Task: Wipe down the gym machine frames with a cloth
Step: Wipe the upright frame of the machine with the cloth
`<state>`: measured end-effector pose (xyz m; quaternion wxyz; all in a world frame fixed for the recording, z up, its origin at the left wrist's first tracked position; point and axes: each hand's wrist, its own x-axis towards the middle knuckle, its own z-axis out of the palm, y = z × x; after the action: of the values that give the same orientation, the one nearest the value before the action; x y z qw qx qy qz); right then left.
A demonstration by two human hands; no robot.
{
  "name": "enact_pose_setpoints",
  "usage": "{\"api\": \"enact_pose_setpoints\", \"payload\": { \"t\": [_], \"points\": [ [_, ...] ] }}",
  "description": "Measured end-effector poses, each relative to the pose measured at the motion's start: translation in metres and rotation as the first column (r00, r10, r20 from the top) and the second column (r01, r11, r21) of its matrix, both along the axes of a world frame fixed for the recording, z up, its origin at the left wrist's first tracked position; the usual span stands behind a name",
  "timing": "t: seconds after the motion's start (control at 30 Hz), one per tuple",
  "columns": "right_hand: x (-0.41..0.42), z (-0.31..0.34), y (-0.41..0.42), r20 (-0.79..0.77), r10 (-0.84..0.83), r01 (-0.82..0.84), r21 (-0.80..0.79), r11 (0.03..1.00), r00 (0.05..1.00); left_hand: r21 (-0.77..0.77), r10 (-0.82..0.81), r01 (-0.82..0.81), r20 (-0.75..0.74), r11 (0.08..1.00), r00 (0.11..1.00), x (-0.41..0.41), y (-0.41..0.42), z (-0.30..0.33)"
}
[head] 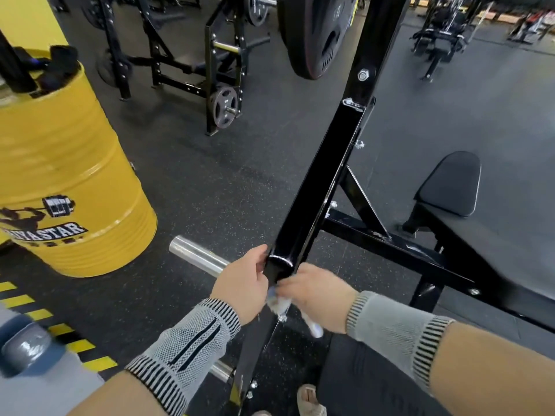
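Right hand (315,295) grip closed on cloth (277,304) against black frame (312,202); left hand (244,283) clasps it.

Frame (318,187): glossy black painted metal
Cloth (277,304): soft white fabric
Peg (196,255): polished bare metal
Drum (75,181): glossy yellow painted metal
Floor (210,181): matt speckled rubber
Pad (450,184): smooth matt black

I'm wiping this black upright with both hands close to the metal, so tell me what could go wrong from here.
1. The left hand grips the black frame tube at its edge, and the right hand holds the cloth there; fingers could catch the bolts.
2. The big weight plate hangs just above; leaning in risks a bump.
3. The chrome peg juts out beside the left wrist.
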<state>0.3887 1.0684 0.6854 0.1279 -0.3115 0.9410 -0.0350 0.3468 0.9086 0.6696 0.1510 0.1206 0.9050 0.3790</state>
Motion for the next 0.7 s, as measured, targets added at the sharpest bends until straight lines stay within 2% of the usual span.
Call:
{"api": "enact_pose_setpoints", "payload": {
  "t": [0.03, 0.07, 0.1, 0.13, 0.2, 0.23, 0.3, 0.37, 0.4, 0.47, 0.5, 0.57, 0.6, 0.63, 0.7],
  "points": [
    [-0.005, 0.011, 0.0, -0.015, -0.078, 0.077, -0.064, 0.995, 0.997, 0.005, -0.003, 0.003, -0.001, 1.0, 1.0, 0.001, -0.002, 0.0],
    [-0.014, 0.021, 0.001, -0.05, -0.185, 0.171, -0.212, 0.962, 0.981, 0.018, -0.002, 0.002, 0.001, 1.0, 1.0, 0.001, -0.004, 0.0],
    [-0.024, 0.028, 0.006, -0.067, -0.362, 0.32, -0.341, 0.884, 0.93, 0.027, 0.001, -0.001, 0.006, 1.0, 1.0, 0.002, -0.006, -0.001],
    [-0.037, 0.03, 0.015, -0.202, -0.466, 0.364, -0.395, 0.844, 0.862, 0.023, -0.002, 0.002, 0.015, 1.0, 1.0, 0.003, -0.007, -0.001],
    [-0.053, 0.025, 0.031, -0.403, -0.556, 0.449, -0.333, 0.829, 0.727, 0.001, -0.013, 0.013, 0.025, 1.0, 1.0, 0.005, -0.008, -0.001],
    [-0.054, 0.02, 0.033, -0.434, -0.561, 0.475, -0.299, 0.827, 0.705, 0.0, -0.017, 0.017, 0.021, 1.0, 1.0, 0.005, -0.008, 0.0],
    [-0.042, 0.003, 0.029, -0.402, -0.441, 0.394, -0.198, 0.898, 0.803, 0.02, -0.021, 0.021, 0.001, 1.0, 1.0, 0.003, -0.007, 0.001],
    [-0.015, -0.012, 0.013, -0.285, -0.112, 0.121, 0.014, 0.993, 0.952, 0.03, -0.02, 0.021, -0.027, 0.999, 0.999, 0.0, -0.005, 0.003],
    [-0.001, -0.011, 0.006, -0.184, -0.04, 0.045, 0.022, 0.999, 0.982, 0.028, -0.022, 0.023, -0.034, 0.999, 0.999, 0.0, -0.005, 0.004],
    [0.0, 0.0, 0.005, -0.2, -0.097, 0.07, -0.137, 0.988, 0.975, 0.028, -0.031, 0.032, -0.036, 0.999, 0.999, 0.0, -0.004, 0.006],
    [-0.011, 0.009, 0.01, -0.297, -0.211, 0.142, -0.237, 0.961, 0.931, 0.03, -0.039, 0.04, -0.036, 0.999, 0.999, 0.0, -0.004, 0.007],
    [-0.039, 0.023, 0.028, -0.348, -0.549, 0.407, -0.403, 0.82, 0.761, 0.025, -0.057, 0.058, -0.028, 0.998, 0.998, 0.001, -0.006, 0.009],
    [-0.049, 0.023, 0.034, -0.32, -0.644, 0.506, -0.419, 0.754, 0.694, 0.018, -0.064, 0.064, -0.022, 0.998, 0.998, 0.002, -0.007, 0.01],
    [-0.051, 0.017, 0.036, -0.335, -0.659, 0.54, -0.384, 0.749, 0.674, 0.014, -0.067, 0.067, -0.019, 0.998, 0.998, 0.002, -0.008, 0.01],
    [-0.041, -0.003, 0.029, -0.392, -0.519, 0.403, -0.343, 0.849, 0.759, 0.02, -0.059, 0.059, -0.039, 0.998, 0.998, 0.003, -0.009, 0.012]
  ]
}}
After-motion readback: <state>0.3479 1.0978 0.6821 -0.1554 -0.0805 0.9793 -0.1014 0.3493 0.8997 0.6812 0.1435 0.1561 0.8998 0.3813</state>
